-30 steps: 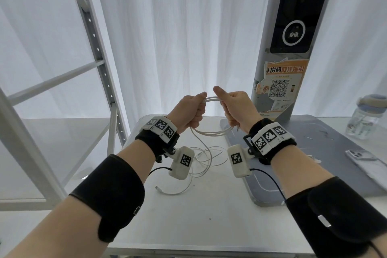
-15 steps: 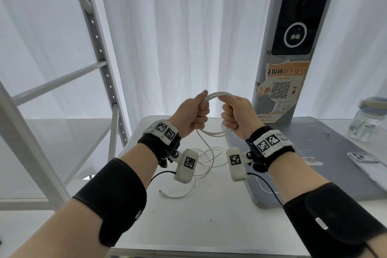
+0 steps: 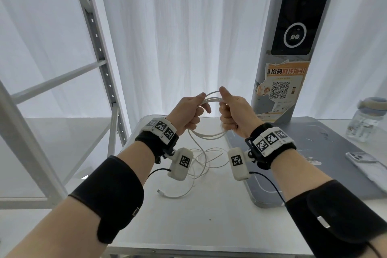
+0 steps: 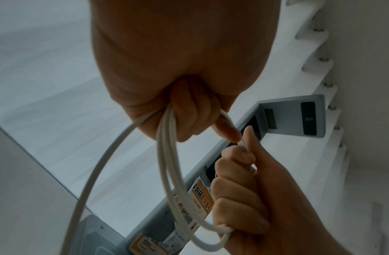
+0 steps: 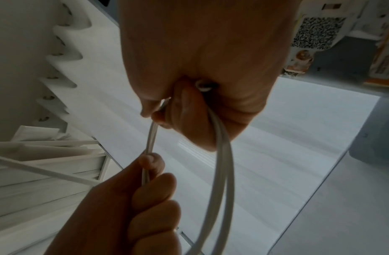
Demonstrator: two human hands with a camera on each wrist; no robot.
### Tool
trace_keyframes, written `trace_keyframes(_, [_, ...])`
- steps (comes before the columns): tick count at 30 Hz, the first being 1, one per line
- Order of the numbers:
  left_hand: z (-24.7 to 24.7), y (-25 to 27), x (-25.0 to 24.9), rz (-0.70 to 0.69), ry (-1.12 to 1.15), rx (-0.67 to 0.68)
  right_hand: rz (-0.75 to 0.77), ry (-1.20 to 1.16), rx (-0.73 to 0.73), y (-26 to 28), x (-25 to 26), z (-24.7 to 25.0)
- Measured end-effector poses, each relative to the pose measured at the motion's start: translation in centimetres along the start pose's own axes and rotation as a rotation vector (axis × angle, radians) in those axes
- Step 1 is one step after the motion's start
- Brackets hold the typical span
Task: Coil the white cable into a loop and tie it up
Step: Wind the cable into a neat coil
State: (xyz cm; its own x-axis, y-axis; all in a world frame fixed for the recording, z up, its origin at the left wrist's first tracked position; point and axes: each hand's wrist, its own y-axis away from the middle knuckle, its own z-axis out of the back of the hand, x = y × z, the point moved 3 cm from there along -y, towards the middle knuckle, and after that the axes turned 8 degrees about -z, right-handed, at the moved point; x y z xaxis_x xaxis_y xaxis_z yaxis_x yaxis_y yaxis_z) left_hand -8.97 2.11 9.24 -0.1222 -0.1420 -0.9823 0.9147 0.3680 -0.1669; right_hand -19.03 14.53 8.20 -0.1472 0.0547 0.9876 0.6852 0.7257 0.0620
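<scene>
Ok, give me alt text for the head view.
Two hands, left and right, hold a few turns of white cable as a loop above a white table. The rest of the cable trails down to loose loops on the table. At the right are a grey tray, a phone and a bottle.

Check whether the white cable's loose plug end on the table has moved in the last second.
No. The plug end lies where it did on the table, equally far left of the grey mat and its near corner.
</scene>
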Motion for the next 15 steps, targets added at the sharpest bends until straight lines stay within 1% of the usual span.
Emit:
trace_keyframes(2, [0.1, 0.0, 0.0, 0.019, 0.051, -0.029, 0.005, -0.011, -0.013, 0.0, -0.1, -0.1])
trace_keyframes(8, [0.8, -0.3, 0.4, 0.052, 0.206, -0.173, 0.111, -0.024, 0.006, 0.2, -0.1, -0.4])
trace_keyframes(10, [0.9, -0.4, 0.5, 0.045, 0.209, -0.220, 0.130, -0.025, -0.002, 0.2, 0.0, -0.5])
trace_keyframes(12, [1.0, -0.5, 0.6, 0.035, 0.189, -0.246, 0.158, -0.011, -0.041, 0.1, 0.1, -0.6])
trace_keyframes(15, [1.0, -0.5, 0.7, 0.024, 0.146, -0.242, 0.198, 0.011, -0.104, 0.1, 0.3, -0.4])
